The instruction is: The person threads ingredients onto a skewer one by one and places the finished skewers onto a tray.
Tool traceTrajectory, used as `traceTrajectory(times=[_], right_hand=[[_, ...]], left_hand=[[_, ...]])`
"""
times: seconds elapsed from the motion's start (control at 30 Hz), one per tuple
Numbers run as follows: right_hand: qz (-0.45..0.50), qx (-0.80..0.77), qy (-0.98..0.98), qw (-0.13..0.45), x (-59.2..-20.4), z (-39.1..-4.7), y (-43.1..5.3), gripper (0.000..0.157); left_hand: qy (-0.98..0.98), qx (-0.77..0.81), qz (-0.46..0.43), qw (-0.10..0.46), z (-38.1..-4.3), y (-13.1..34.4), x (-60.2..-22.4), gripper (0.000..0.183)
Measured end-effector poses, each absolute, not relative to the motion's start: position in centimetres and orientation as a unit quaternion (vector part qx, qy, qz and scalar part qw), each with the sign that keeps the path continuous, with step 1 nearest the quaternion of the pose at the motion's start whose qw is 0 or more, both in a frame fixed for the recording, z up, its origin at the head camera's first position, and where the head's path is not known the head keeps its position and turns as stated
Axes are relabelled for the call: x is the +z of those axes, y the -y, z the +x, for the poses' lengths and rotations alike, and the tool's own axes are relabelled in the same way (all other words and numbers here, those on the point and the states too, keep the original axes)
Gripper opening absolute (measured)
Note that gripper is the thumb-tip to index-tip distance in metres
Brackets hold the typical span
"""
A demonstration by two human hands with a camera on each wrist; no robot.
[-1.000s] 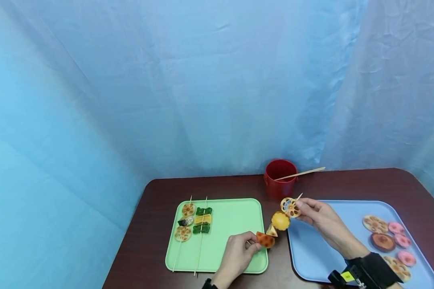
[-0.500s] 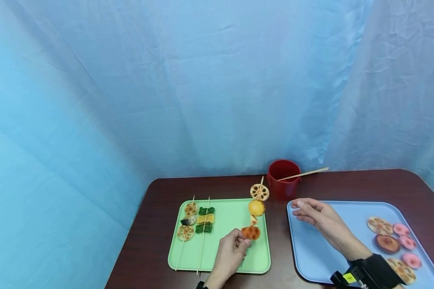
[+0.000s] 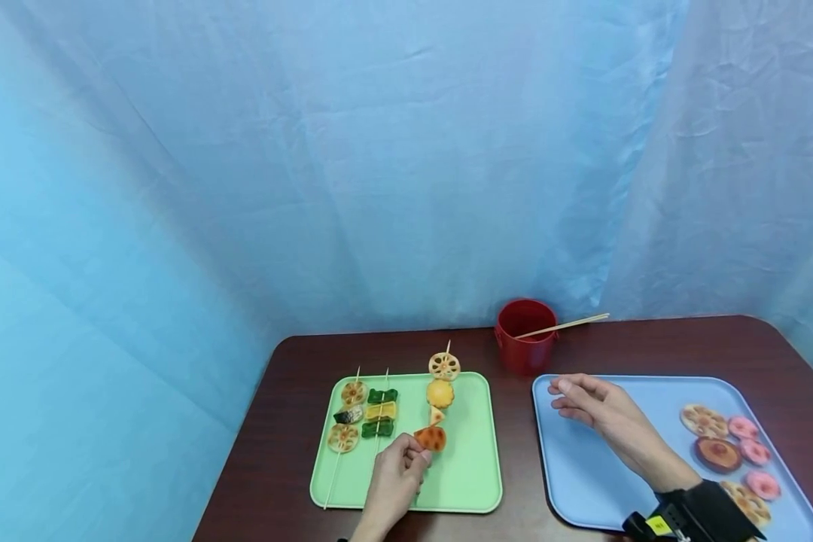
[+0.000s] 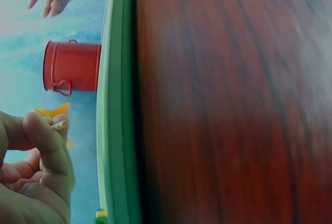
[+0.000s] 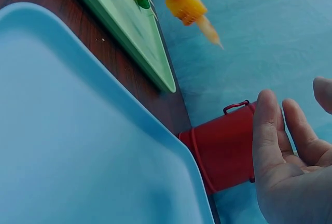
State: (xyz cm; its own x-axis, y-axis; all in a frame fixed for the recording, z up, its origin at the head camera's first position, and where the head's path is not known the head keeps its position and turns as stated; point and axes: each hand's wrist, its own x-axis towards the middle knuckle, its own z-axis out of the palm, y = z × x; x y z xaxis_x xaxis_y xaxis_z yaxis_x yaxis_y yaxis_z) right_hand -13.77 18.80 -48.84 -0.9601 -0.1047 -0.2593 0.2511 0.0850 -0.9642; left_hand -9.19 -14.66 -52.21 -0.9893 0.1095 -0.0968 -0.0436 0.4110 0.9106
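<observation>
My left hand [image 3: 393, 476] pinches the lower end of a food skewer [image 3: 439, 394] above the green tray [image 3: 464, 474]. A lotus root slice [image 3: 444, 366] tops it, over a round yellow piece, a small pale wedge and a browned piece [image 3: 430, 438] right at my fingertips. The bare stick end [image 4: 59, 125] pokes out between thumb and finger in the left wrist view. My right hand [image 3: 610, 421] hovers over the left part of the blue tray [image 3: 583, 482], fingers loosely bent, holding nothing. Two finished-looking skewers, one with lotus slices [image 3: 342, 438], one with green and yellow pieces [image 3: 381, 411], lie on the green tray.
A red bucket [image 3: 525, 354] with thin sticks [image 3: 569, 325] leaning out stands behind the trays. Along the blue tray's right side lie lotus slices [image 3: 703, 421], a brown round piece [image 3: 718, 454] and pink rings [image 3: 762, 485]. A blue curtain [image 3: 406, 188] hangs behind the table.
My right hand has let go of the skewer's upper end and stays over the blue tray. My left hand has carried the skewer leftward over the green tray, turning it more upright.
</observation>
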Motion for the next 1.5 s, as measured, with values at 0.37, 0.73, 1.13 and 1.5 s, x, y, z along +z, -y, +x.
traceTrajectory(times=[0.37, 0.73, 1.13, 1.5], right_hand=[[0.057, -0.67, -0.728, 0.133, -48.9, -13.3, -19.3, 0.072], [0.051, -0.67, -0.728, 0.132, -48.9, -13.1, -19.4, 0.071], [0.059, -0.663, -0.734, 0.133, -49.0, -12.9, -19.7, 0.071], [0.057, -0.641, -0.754, 0.132, -48.3, -13.1, -20.9, 0.069]], left_hand=[[-0.862, 0.501, -0.002, 0.071, -9.7, 15.7, -52.3, 0.009], [-0.862, 0.501, -0.027, 0.069, -9.8, 16.5, -52.8, 0.008], [-0.943, 0.333, -0.002, 0.025, -9.8, 17.1, -50.3, 0.016], [-0.94, 0.324, 0.076, -0.074, -11.8, 14.7, -46.7, 0.025]])
